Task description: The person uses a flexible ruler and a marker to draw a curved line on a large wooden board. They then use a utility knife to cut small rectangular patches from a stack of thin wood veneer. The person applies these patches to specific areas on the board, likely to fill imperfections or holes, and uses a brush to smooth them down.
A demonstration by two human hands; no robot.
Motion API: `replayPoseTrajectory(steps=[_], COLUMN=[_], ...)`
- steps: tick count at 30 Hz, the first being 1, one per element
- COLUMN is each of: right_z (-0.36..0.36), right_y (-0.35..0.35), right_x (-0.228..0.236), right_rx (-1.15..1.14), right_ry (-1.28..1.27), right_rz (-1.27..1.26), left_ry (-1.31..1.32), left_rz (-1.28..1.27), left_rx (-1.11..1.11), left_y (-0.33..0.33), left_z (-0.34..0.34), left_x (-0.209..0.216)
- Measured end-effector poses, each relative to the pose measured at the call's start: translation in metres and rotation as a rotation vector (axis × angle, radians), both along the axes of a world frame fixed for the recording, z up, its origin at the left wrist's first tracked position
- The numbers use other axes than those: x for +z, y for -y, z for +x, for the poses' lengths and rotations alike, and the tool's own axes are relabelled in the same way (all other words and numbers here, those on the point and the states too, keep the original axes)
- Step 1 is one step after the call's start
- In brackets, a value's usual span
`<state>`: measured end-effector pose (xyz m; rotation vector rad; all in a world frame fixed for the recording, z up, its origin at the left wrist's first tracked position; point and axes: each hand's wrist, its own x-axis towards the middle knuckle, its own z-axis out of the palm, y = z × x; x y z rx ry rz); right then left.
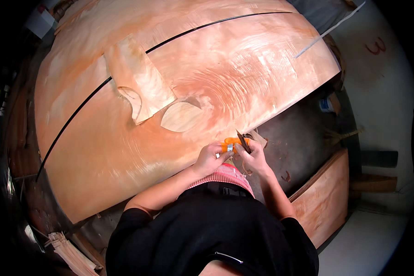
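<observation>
Both my hands meet at the near edge of a large wood veneer sheet (124, 161). My left hand (210, 158) has its fingers closed on a small orange object (229, 144) with a pale band across it; its exact kind is unclear. Beside it, my right hand (255, 158) grips a dark, pointed knife-like tool (243, 140), and its fingers also reach the orange object. Further in on the sheet lies a pale leaf-shaped veneer piece (181, 117). A longer veneer strip (140, 78) with a curved cut-out at its near end rests just beyond it.
A thin black cord or strip (83, 105) runs across the sheet, passing under the veneer strip. One white rod (329, 31) overhangs the far right edge. Stacked sheets (324, 198) lean at my right, near a small broom (342, 135). Wood scraps (71, 253) lie at lower left.
</observation>
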<state>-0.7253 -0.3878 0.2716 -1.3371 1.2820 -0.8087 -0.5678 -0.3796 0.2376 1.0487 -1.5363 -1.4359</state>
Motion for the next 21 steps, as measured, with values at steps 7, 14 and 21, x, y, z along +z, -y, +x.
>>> replayPoseTrajectory(steps=[7, 14, 21], right_z=[-0.004, -0.014, -0.023], right_y=[0.018, 0.003, 0.02], right_x=[-0.053, -0.056, -0.048], right_rx=[-0.236, 0.118, 0.29], right_ry=[0.091, 0.151, -0.288], right_rz=[0.003, 0.133, 0.299], left_ry=[-0.174, -0.305, 0.842], left_rz=[0.283, 0.049, -0.315], left_rx=[-0.201, 0.113, 0.143], left_y=[-0.005, 0.012, 0.031], left_z=[0.003, 0.009, 0.034], left_x=[-0.006, -0.015, -0.07])
